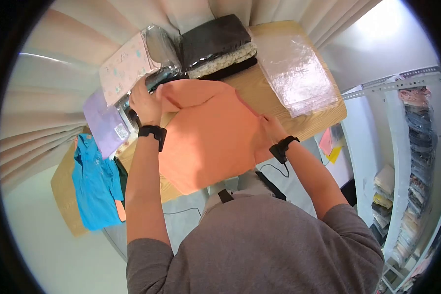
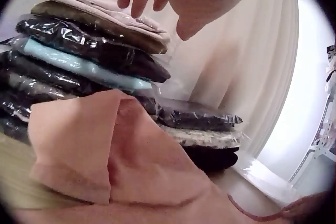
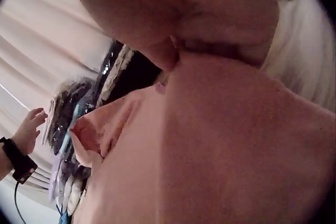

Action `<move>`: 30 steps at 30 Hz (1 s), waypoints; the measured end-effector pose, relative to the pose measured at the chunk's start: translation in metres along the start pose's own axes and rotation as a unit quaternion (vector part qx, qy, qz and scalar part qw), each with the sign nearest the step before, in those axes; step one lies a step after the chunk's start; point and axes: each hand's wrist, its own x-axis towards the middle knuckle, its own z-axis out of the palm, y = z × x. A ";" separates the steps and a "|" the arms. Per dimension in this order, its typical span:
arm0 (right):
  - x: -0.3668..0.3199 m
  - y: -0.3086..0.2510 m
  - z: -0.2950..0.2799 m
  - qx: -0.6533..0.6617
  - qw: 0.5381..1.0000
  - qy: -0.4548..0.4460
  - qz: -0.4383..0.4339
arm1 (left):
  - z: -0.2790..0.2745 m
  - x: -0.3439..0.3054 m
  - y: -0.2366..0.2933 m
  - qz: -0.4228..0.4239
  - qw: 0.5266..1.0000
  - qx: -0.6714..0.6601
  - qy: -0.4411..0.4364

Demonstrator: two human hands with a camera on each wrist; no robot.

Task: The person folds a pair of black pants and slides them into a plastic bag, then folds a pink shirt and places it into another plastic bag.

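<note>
A grey shirt [image 1: 259, 245] is nearest. The left hand [image 1: 146, 104], fingers apart, is beside bagged clothes [image 1: 125, 68]; an orange garment [image 1: 210, 139] lies across the counter [image 1: 279, 30]; the right hand's [image 1: 273, 128] fingers, partly hidden, seemingly pinch its edge.

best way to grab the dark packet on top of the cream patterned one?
I'd take the dark packet by its right end, coming from the right, thumb on top and fingers between it and the cream patterned packet. It lies flat, and that end faces open table, while the taller stack crowds its left and the curtain its back.
</note>
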 end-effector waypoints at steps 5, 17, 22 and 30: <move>0.020 0.044 0.005 -0.024 1.000 0.017 -0.003 | -0.025 -0.081 -0.037 0.014 0.985 -0.047 -0.168; -0.060 0.078 -0.021 -0.110 0.988 -0.095 0.052 | -0.083 -0.311 -0.048 -0.006 0.908 0.006 -0.419; -0.062 0.039 -0.003 -0.222 0.971 -0.078 0.036 | -0.066 -0.288 -0.087 0.014 0.901 0.110 -0.419; -0.065 0.029 0.037 -0.114 0.980 -0.162 0.024 | -0.078 -0.259 -0.111 0.004 0.925 0.139 -0.355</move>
